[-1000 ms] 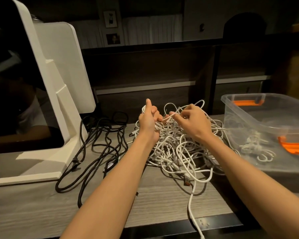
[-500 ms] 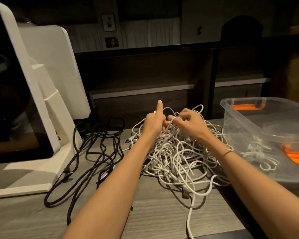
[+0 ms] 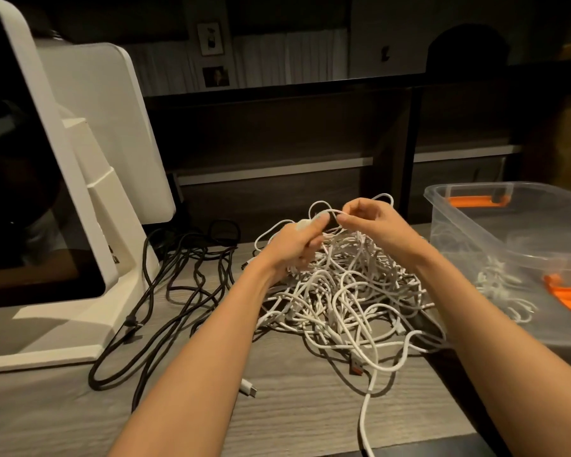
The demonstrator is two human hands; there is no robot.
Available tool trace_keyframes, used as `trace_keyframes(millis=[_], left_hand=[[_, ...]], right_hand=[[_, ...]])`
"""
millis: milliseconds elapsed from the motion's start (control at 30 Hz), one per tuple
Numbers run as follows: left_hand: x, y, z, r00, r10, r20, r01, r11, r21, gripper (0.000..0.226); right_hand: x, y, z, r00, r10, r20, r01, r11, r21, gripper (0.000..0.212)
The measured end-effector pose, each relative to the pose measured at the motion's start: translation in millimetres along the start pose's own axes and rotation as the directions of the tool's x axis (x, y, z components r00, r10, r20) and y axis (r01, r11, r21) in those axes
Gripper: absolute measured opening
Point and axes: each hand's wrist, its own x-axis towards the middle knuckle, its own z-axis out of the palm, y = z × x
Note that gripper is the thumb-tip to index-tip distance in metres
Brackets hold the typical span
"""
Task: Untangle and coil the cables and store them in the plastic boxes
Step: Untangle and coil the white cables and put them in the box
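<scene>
A big tangle of white cables [image 3: 346, 291] lies in the middle of the wooden table. My left hand [image 3: 294, 245] grips a bunch of white cable loops at the top of the pile, fingers curled round them. My right hand [image 3: 376, 225] pinches a white cable strand just beside the left fingertips. A clear plastic box [image 3: 515, 239] with orange handles stands at the right, with a few white coiled cables [image 3: 501, 285] inside it. Black cables [image 3: 178, 285] lie tangled to the left of the white pile.
A large white machine [image 3: 80, 192] with a dark glass front stands on the left side of the table. A loose white USB plug [image 3: 248, 389] lies near my left forearm. One white cable trails off the front edge. A dark shelf unit runs behind the table.
My left index finger, earlier pointing up, has curled down onto the cables. Both hands have lifted a white loop slightly above the pile, and the view has shifted a little.
</scene>
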Motion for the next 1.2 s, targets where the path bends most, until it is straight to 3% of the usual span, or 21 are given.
trace_keyframes(millis=[167, 267, 333, 467, 567, 700, 867, 933, 1033, 1100, 1200], left_hand=[[0, -2, -1, 0.994, -0.006, -0.11, -0.011, 0.988, -0.151, 0.053], [-1, -1, 1, 0.988, -0.034, -0.151, 0.006, 0.984, -0.178, 0.054], [0, -3, 2, 0.978, -0.032, -0.207, -0.002, 0.987, -0.162, 0.054], [2, -6, 6, 0.943, 0.027, -0.332, -0.092, 0.979, -0.183, 0.047], [2, -6, 8, 0.947, 0.027, -0.319, -0.112, 0.961, -0.251, 0.045], [-4, -3, 5, 0.987, -0.022, -0.162, -0.027, 0.955, -0.295, 0.054], [-13, 2, 0, 0.971, -0.045, 0.237, 0.131, 0.922, -0.364, 0.081], [-14, 4, -1, 0.953, -0.014, 0.302, 0.15, 0.889, -0.432, 0.091], [-14, 4, 0, 0.965, -0.048, 0.258, 0.162, 0.881, -0.444, 0.099], [-15, 5, 3, 0.978, -0.066, 0.2, 0.15, 0.887, -0.437, 0.089], [-13, 6, 2, 0.993, -0.089, 0.082, 0.118, 0.87, -0.479, 0.083]], right_hand=[[-1, -3, -2, 0.998, 0.017, -0.067, -0.029, 0.981, -0.189, 0.006], [4, -3, 6, 0.978, -0.064, -0.199, -0.045, 0.866, -0.499, 0.007], [4, -7, 11, 0.969, -0.101, -0.227, -0.044, 0.83, -0.556, 0.01], [4, -16, 17, 0.987, -0.023, -0.159, -0.029, 0.948, -0.318, 0.008], [2, -16, 18, 0.991, 0.043, -0.127, -0.065, 0.982, -0.177, 0.007], [1, -15, 16, 0.982, -0.027, -0.188, 0.014, 0.997, -0.073, 0.009], [-2, -16, 24, 0.993, -0.017, -0.114, 0.035, 0.987, 0.158, 0.01], [-1, -16, 29, 0.988, -0.029, -0.149, 0.02, 0.998, -0.064, 0.019], [2, -15, 33, 0.994, -0.081, -0.076, 0.028, 0.846, -0.533, 0.031], [1, -15, 34, 0.991, -0.124, -0.04, 0.073, 0.783, -0.618, 0.036], [-1, -15, 32, 0.988, -0.155, 0.018, 0.134, 0.784, -0.606, 0.033]])
